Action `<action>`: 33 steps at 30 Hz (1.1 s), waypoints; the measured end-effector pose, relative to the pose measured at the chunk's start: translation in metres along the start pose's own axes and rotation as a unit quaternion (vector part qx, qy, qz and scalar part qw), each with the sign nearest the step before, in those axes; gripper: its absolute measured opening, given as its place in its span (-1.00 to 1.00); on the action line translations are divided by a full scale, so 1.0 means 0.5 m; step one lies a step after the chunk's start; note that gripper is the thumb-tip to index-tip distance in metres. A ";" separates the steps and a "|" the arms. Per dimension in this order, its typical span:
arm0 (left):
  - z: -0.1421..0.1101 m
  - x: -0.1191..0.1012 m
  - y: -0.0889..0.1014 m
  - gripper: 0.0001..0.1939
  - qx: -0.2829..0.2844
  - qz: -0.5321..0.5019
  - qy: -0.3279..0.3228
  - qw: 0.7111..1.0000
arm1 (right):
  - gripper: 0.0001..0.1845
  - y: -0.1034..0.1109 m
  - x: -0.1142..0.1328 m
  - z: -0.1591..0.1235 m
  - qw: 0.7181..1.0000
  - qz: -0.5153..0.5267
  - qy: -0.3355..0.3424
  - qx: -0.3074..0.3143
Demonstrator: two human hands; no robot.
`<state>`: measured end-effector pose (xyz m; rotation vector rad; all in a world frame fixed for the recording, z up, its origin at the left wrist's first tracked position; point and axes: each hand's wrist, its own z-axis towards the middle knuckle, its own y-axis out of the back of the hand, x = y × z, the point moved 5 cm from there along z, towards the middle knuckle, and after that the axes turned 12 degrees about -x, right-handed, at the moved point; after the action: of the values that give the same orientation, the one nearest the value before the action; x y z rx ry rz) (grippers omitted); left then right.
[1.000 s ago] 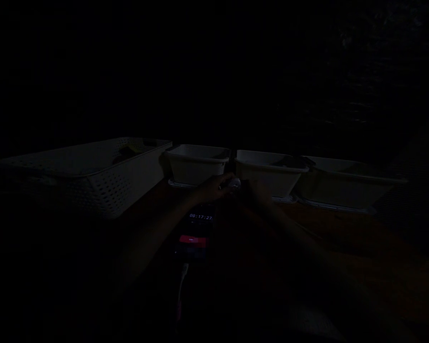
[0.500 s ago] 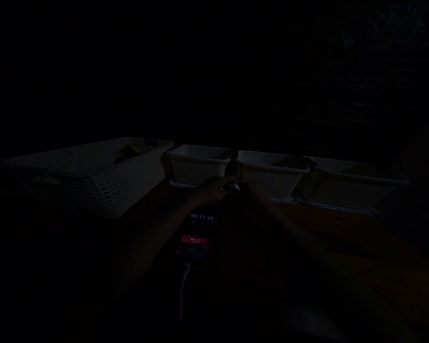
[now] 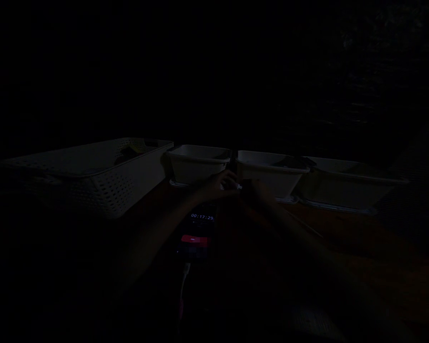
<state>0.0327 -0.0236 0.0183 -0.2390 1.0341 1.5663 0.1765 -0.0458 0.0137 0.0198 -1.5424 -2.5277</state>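
The scene is very dark. My left hand [image 3: 214, 186] and my right hand [image 3: 259, 191] meet above the table, just in front of two small white bins. Between their fingertips sits a small pale object [image 3: 238, 186] that I cannot make out. Both hands have their fingers curled in around it. A phone [image 3: 199, 231] lies flat just below my hands, its screen showing a timer and a red button, with a cable [image 3: 183, 278] running from its near end.
A large white perforated basket [image 3: 93, 178] stands at the left. Three white bins [image 3: 196, 166] [image 3: 271, 172] [image 3: 343, 186] line the back of the brown table [image 3: 361, 247]. Everything beyond them is black.
The phone's timer has counted up by two seconds. My hands stay together at the same spot, with the fingers shifting slightly around the small object.
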 end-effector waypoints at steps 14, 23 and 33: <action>0.010 0.051 -0.010 -0.51 0.038 -0.068 0.127 0.989 | -0.63 -0.016 -0.007 0.003 1.000 -0.008 0.013 0.000; 0.016 0.045 -0.012 -0.59 -0.002 -0.158 0.117 0.981 | -0.61 -0.007 -0.008 0.000 1.000 -0.016 -0.015 0.021; 0.007 0.008 -0.009 -0.72 -0.036 -0.072 -0.029 0.996 | -0.60 -0.036 -0.024 0.001 0.998 0.045 -0.036 0.040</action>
<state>0.0366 -0.0188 0.0156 -0.3086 0.8958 1.4734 0.1856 -0.0354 -0.0027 -0.1278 -1.6309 -2.4217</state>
